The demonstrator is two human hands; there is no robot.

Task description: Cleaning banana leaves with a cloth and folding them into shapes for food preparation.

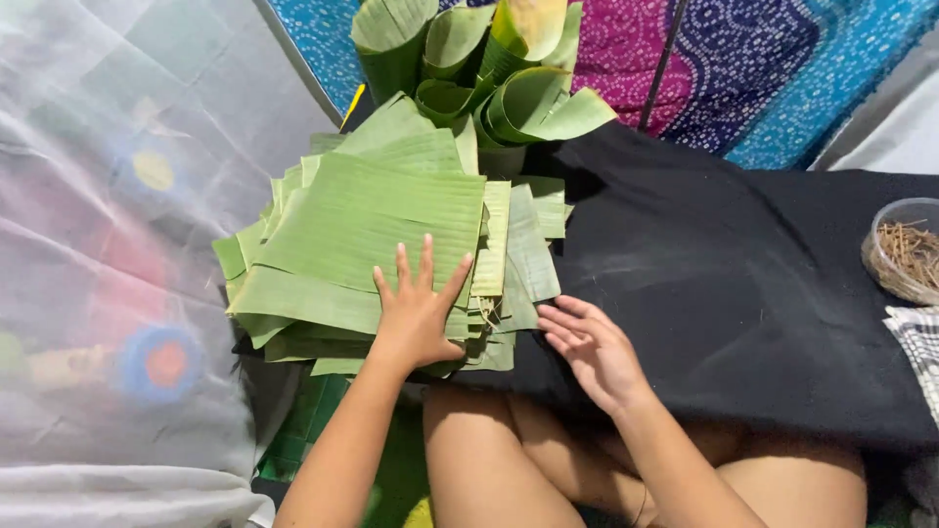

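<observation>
Green banana-leaf sheets (372, 225) lie stacked at far left on the black cloth (743, 284). Our left hand (419, 308) presses flat, fingers spread, on the stack's near edge. Our right hand (592, 352) hovers open just right of it, holding nothing.

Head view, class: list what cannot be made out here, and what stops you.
- Lower sheets of the leaf stack: covered by upper sheets and the left hand.
- Clear tub of sticks: cut off by the right edge.
- Right hand: palm faces away.
</observation>
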